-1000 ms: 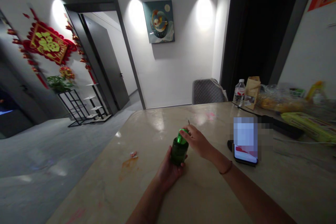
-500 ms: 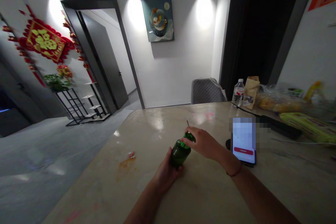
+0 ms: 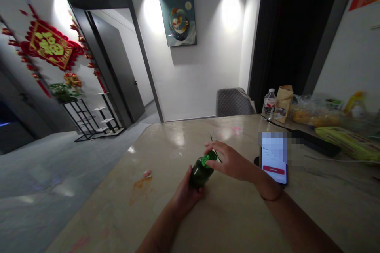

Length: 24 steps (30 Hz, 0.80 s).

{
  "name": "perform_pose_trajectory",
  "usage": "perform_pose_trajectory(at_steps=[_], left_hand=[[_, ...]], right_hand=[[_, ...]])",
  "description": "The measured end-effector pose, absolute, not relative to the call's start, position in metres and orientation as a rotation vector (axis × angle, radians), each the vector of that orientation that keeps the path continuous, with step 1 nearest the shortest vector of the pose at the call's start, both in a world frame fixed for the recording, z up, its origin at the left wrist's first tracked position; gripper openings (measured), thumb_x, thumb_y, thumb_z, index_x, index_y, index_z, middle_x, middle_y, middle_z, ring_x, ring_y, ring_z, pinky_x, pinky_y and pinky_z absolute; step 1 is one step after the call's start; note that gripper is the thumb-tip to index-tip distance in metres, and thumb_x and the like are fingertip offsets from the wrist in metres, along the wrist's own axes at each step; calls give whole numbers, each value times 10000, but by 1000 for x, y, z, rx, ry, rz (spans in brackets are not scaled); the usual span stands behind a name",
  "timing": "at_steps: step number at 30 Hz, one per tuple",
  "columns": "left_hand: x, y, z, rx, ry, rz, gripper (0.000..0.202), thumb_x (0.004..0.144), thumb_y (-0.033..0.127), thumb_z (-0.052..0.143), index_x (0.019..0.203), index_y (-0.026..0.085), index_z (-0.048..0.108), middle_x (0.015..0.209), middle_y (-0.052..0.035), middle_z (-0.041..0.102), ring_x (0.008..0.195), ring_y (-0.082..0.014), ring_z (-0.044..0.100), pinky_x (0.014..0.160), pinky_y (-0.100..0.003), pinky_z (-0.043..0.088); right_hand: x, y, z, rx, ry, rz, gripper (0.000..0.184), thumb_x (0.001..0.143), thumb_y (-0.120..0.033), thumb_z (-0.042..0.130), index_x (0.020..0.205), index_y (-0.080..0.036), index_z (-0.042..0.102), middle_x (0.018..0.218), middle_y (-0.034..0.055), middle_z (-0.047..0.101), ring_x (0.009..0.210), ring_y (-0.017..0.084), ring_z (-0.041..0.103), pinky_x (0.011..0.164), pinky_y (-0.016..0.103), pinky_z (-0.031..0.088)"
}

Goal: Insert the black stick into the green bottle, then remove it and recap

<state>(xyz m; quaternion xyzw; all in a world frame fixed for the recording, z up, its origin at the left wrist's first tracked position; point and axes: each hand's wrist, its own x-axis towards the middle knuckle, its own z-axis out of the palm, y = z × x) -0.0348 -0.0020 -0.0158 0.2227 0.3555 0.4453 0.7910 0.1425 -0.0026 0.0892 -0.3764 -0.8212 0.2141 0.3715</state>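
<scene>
A dark green bottle point(image 3: 200, 173) is tilted above the table, its top leaning up and to the right. My left hand point(image 3: 190, 189) is wrapped around its body from the left and below. At the upper end, the fingers and thumb of my right hand point(image 3: 227, 160) sit around a brighter green cap point(image 3: 211, 155). Parts of the cap are covered by those fingers. A thin dark strand shows beside the right fingertips; what it belongs to is unclear.
A lit phone point(image 3: 273, 162) stands right of my right forearm. Farther right are a water bottle point(image 3: 269, 104), a paper bag point(image 3: 284, 104), a black bar-shaped object point(image 3: 317, 143) and a yellow-green packet point(image 3: 347, 140). Small scraps point(image 3: 147, 173) and an orange-brown stain point(image 3: 141, 187) lie left.
Both hands and the bottle have shifted slightly left in view. My right fingers have moved around the cap and are spread a little wider, showing more of it.
</scene>
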Motion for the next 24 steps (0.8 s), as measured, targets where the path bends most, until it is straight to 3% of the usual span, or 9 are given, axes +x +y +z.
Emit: perform_pose_trajectory(at_steps=[3, 6, 8, 12, 15, 19, 24], left_hand=[[-34, -3, -14, 503, 798, 944, 404, 795, 513, 452, 978, 156, 507, 661, -25, 578, 405, -60, 442, 394, -168, 304], [-33, -3, -12, 513, 823, 945, 405, 786, 523, 458, 959, 159, 505, 665, -22, 573, 403, -56, 438, 392, -163, 294], [-33, -3, -12, 517, 827, 941, 408, 786, 530, 450, 953, 161, 503, 663, -21, 570, 398, -56, 434, 388, -162, 287], [-33, -3, -12, 531, 820, 940, 403, 790, 531, 440, 945, 164, 506, 656, -21, 565, 399, -61, 438, 385, -162, 282], [-33, -4, -12, 532, 820, 934, 402, 789, 529, 442, 925, 157, 512, 649, -22, 565, 403, -63, 443, 394, -169, 301], [-33, -4, -13, 534, 825, 928, 405, 790, 525, 446, 923, 149, 517, 634, -21, 566, 397, -66, 448, 385, -168, 300], [-33, -3, -15, 514, 793, 936, 393, 791, 502, 466, 962, 152, 519, 647, -20, 579, 390, -57, 453, 383, -167, 306]], right_hand=[[140, 2, 85, -1259, -2014, 421, 258, 752, -392, 545, 902, -182, 564, 860, 56, 598, 781, 174, 555, 713, 304, 406], [141, 4, 82, -1313, -2068, 422, 224, 763, -386, 530, 856, -184, 560, 795, 36, 588, 663, 141, 529, 640, 277, 388], [144, 3, 82, -1183, -2114, 469, 201, 751, -281, 537, 934, -196, 539, 869, 30, 576, 702, 131, 524, 674, 268, 395], [146, -2, 84, -968, -2131, 508, 424, 702, -101, 503, 1101, -236, 453, 1021, 33, 494, 864, 136, 501, 827, 298, 389], [141, -3, 84, -1033, -2066, 430, 430, 732, -166, 522, 1144, -250, 433, 1024, 51, 448, 902, 160, 482, 867, 334, 374], [135, -1, 79, -1159, -2045, 345, 406, 766, -303, 519, 1155, -233, 427, 1011, 69, 469, 849, 180, 501, 814, 355, 396], [139, -1, 80, -1035, -2099, 463, 437, 675, -139, 531, 1099, -205, 449, 948, 44, 526, 796, 148, 515, 766, 291, 411]])
